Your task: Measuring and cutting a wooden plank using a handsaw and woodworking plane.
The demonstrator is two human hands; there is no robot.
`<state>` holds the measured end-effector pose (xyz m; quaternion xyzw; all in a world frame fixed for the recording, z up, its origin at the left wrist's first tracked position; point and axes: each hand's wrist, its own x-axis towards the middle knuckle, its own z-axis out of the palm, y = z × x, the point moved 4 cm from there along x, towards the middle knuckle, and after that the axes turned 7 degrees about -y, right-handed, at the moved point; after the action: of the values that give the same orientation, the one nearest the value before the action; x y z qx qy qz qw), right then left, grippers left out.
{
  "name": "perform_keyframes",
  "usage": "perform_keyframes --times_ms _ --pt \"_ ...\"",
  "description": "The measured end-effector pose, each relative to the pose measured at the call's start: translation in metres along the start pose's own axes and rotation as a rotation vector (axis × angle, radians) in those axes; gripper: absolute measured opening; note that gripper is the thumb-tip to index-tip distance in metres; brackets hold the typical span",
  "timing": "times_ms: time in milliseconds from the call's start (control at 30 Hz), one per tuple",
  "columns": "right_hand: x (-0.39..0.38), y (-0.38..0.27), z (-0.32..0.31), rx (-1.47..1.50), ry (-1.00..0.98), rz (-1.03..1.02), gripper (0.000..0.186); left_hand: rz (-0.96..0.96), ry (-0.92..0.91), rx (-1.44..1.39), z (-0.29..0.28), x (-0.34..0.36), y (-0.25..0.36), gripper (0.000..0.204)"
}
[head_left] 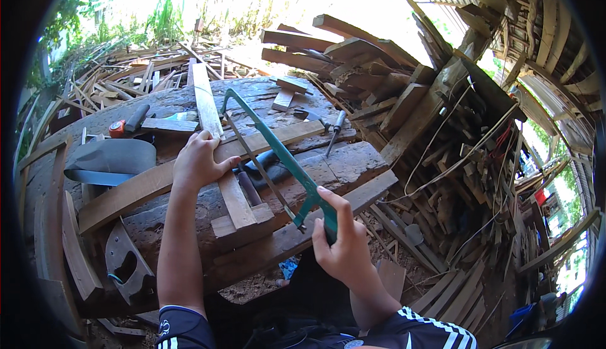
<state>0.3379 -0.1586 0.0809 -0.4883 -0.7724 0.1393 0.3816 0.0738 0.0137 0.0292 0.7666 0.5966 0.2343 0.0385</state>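
My left hand [201, 159] is closed over a narrow pale wooden strip [206, 96], pressing it down where it crosses a longer wooden board [136, 192]. The strip's lower part [235, 202] reaches toward me over a small wood block. My right hand [344, 242] grips the handle of a green hacksaw [273, 139], index finger laid along its frame. The hacksaw slants up and away to the left, its thin blade just right of the strip; I cannot tell whether the teeth touch wood. A dark tool handle [248, 188] lies beside the strip.
On the thick, worn timber bench [183, 100] lie a red tape measure [117, 128], a grey sheet roll [113, 158], a screwdriver [336, 132] and small wood offcuts [284, 98]. A handsaw handle [128, 264] leans at the near left. Stacked lumber [385, 84] crowds the right.
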Motion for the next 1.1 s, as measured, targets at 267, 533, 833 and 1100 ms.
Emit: perform_keyframes --times_ms 267,533,833,1100 --pt "0.101 0.024 0.074 -0.012 -0.036 -0.153 0.058 0.02 -0.042 -0.037 0.001 -0.003 0.001 0.07" --pt "0.009 -0.01 0.019 -0.036 -0.029 -0.124 0.059 -0.022 -0.056 -0.037 -0.006 -0.006 -0.004 0.072" --pt "0.07 -0.006 0.042 0.036 -0.075 -0.219 0.055 0.041 -0.024 -0.029 0.005 -0.003 -0.011 0.071" --pt "0.046 0.006 0.027 0.104 -0.067 -0.001 0.05 -0.085 -0.078 -0.002 -0.005 -0.008 -0.014 0.073"
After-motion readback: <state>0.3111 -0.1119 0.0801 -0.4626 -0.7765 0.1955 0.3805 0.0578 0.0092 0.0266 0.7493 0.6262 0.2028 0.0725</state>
